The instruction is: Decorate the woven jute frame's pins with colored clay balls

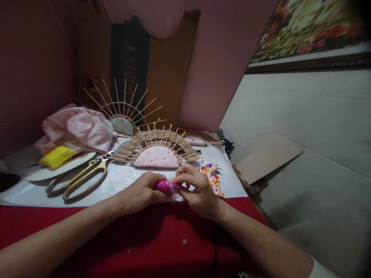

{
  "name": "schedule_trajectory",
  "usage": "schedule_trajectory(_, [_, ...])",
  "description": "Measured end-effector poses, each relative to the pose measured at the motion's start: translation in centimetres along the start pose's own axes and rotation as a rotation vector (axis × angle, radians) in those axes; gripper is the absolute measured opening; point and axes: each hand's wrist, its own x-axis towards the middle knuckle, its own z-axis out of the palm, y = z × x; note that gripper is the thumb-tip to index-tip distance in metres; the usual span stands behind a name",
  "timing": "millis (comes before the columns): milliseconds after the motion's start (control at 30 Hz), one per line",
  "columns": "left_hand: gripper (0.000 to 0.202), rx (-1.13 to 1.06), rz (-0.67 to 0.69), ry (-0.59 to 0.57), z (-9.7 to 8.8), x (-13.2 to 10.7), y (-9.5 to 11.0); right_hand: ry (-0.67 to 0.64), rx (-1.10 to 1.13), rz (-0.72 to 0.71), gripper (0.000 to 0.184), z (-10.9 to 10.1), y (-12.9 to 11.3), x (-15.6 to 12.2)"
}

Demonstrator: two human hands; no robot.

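Observation:
Between both hands, near the front edge of the white sheet, is a bright pink, clay-like lump (164, 186) with clear plastic around its right end. My left hand (146, 188) is closed on its left side, thumb and forefinger gripping it. My right hand (194, 187) pinches the narrow right end and the plastic between its fingertips. Just behind my hands stands a woven twine fan (155, 136) with a half-round dotted cloth piece (157, 156) at its base and small pink and yellow balls on its stick tips. A flower-patterned glue gun (213, 178) lies beside my right hand.
Large scissors (82, 175) lie at left, near a yellow packet (57, 157) and crumpled dotted cloth (78, 127). A bare-stick fan frame (123, 104) and another woven fan (199, 137) stand behind. Red cloth (162, 239) covers the front; a tiled wall (327, 127) rises at right.

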Motion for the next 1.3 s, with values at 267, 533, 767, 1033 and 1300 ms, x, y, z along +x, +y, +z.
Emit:
schedule_trajectory(267, [0.015,-0.159,-0.036,-0.006,-0.1,0.1,0.6,0.185,0.082,0.227,0.010,0.2,-0.1,0.2])
schedule_trajectory(533, [0.017,-0.156,-0.083,0.019,-0.3,0.0,0.8,0.004,-0.015,0.189,0.008,-0.8,-0.1,0.4])
schedule_trajectory(767, [0.012,-0.095,-0.014,0.076,0.0,0.0,0.2,-0.087,-0.155,0.166,0.016,-0.4,-0.2,0.1])
schedule_trajectory(1033, [0.018,-0.174,-0.063,0.040,0.1,0.0,1.1,-0.059,0.717,0.607,0.019,-1.1,0.8,0.7])
schedule_trajectory(1300, [0.021,-0.192,-0.090,0.018,-0.4,0.1,0.9,0.117,0.780,0.559,0.018,-1.4,1.1,1.0])
